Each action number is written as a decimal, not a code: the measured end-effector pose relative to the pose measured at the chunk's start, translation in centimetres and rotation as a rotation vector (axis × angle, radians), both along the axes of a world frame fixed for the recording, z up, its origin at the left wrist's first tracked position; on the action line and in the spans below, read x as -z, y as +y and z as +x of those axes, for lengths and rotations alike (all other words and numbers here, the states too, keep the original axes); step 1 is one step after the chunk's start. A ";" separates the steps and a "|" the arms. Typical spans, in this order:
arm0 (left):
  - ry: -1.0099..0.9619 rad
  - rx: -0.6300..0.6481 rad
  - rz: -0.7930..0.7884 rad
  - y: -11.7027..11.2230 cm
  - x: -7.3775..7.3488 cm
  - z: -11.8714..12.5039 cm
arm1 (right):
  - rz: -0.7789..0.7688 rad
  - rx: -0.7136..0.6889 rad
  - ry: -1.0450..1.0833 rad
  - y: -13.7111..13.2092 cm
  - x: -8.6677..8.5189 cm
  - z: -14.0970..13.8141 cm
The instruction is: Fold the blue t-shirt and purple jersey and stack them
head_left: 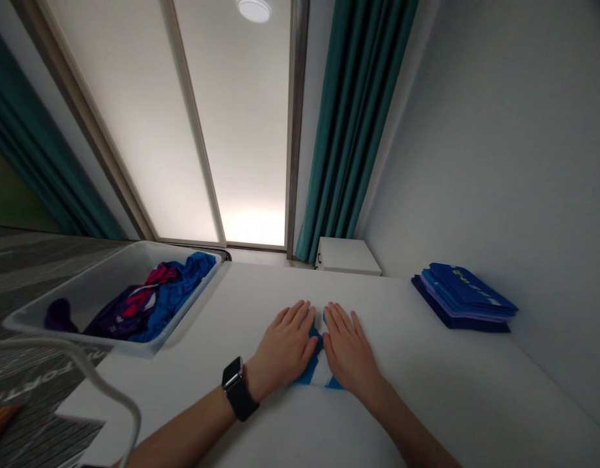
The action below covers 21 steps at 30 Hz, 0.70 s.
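A blue and white folded cloth (322,370), perhaps a garment, lies on the white table (456,403) in front of me. My left hand (290,341) rests flat on its left part, fingers stretched out and pointing away from me. On the right part my right hand (347,348) is pressed down flat in the same way. Between the two hands a strip of the cloth shows; most of it is hidden under my palms. A black watch (238,389) is on my left wrist.
Left of the table stands a translucent plastic bin (148,348) with crumpled blue, purple and red clothes (168,292). A stack of folded blue and purple clothes (463,296) lies at the right, by the wall. A pale cable (109,390) curves at lower left. Behind is a white cabinet (348,253).
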<state>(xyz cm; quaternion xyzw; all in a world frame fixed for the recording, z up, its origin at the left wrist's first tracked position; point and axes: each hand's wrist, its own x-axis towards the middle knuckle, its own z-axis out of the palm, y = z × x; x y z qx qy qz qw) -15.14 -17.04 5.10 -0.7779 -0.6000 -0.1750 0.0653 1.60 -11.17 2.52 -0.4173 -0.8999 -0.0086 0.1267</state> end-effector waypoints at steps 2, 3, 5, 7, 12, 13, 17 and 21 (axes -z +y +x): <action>0.012 0.021 -0.020 -0.2 1.0 1.0 | -0.017 0.024 -0.030 0.4 0.7 0.3; 0.012 0.024 -0.029 -0.1 1.6 1.3 | -0.030 0.035 -0.038 0.6 1.2 0.3; 0.010 0.036 -0.036 0.2 2.8 1.5 | -0.051 0.050 -0.031 0.8 2.2 0.4; 0.004 0.049 -0.039 0.7 3.6 1.4 | -0.058 0.057 -0.001 0.9 3.0 0.5; -0.090 0.013 -0.067 2.0 4.0 -0.3 | -0.042 0.047 0.056 1.0 3.8 0.5; -0.129 0.020 -0.082 2.3 3.9 -0.8 | -0.042 0.043 0.059 1.0 3.8 0.5; -0.288 0.117 -0.130 3.4 3.3 -2.8 | -0.054 -0.018 0.038 1.8 3.5 0.7; -0.343 0.026 -0.166 3.7 2.9 -4.1 | -0.094 -0.206 -0.019 4.7 2.4 0.8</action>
